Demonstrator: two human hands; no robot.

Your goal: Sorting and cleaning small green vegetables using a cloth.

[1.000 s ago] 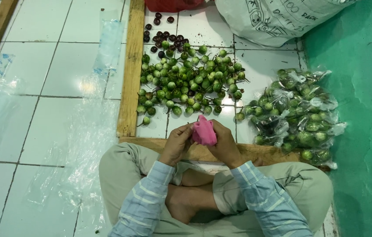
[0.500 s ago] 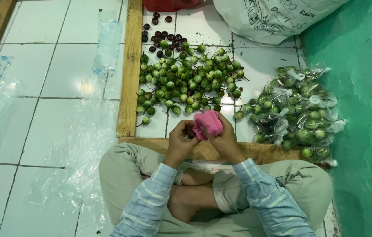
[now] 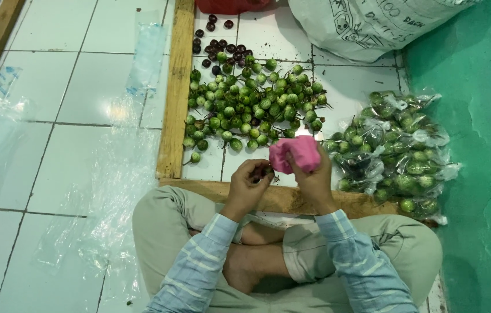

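Note:
I sit cross-legged on a white tiled floor. My right hand point(image 3: 314, 178) grips a bunched pink cloth point(image 3: 295, 153). My left hand point(image 3: 249, 184) holds a small dark round fruit point(image 3: 261, 172) right against the cloth. Just beyond my hands lies a pile of small green round eggplants point(image 3: 251, 104), with several dark purple ones point(image 3: 216, 43) at its far end. To the right of my hands sit clear plastic bags filled with green eggplants point(image 3: 399, 150).
A wooden frame point(image 3: 176, 87) borders the pile on the left and near side. Loose clear plastic bags point(image 3: 112, 174) lie on the tiles at left. A large white sack point(image 3: 373, 23) stands at the back; a green wall point(image 3: 477, 145) runs along the right.
My hands have shifted slightly right and the pink cloth has been turned against the small fruit; the left fingers now pinch the fruit at the cloth's edge.

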